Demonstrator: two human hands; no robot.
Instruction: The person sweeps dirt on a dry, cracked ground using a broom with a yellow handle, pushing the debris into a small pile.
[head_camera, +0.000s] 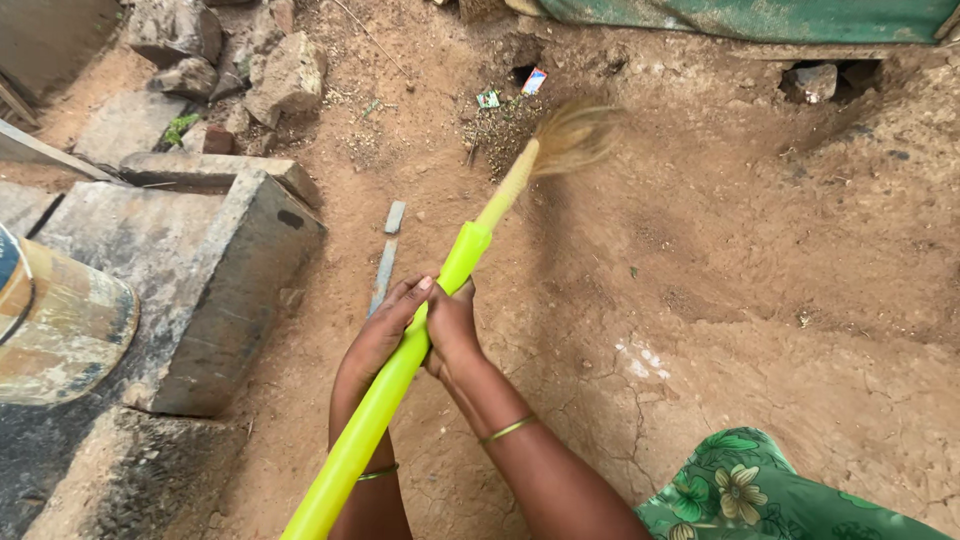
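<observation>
A broom with a long bright yellow-green handle runs from the bottom of the view up to blurred straw bristles over the dirt. My left hand wraps the handle from the left. My right hand grips it from the right, just beside the left. Both wrists wear thin bangles. A small heap of swept litter and dry bits lies on the ground by the bristles.
A stepped concrete block and a rusty metal drum stand at the left. Broken stones pile at the top left. A grey flat strip lies on the dirt. Green sheeting edges the top; green floral cloth shows bottom right.
</observation>
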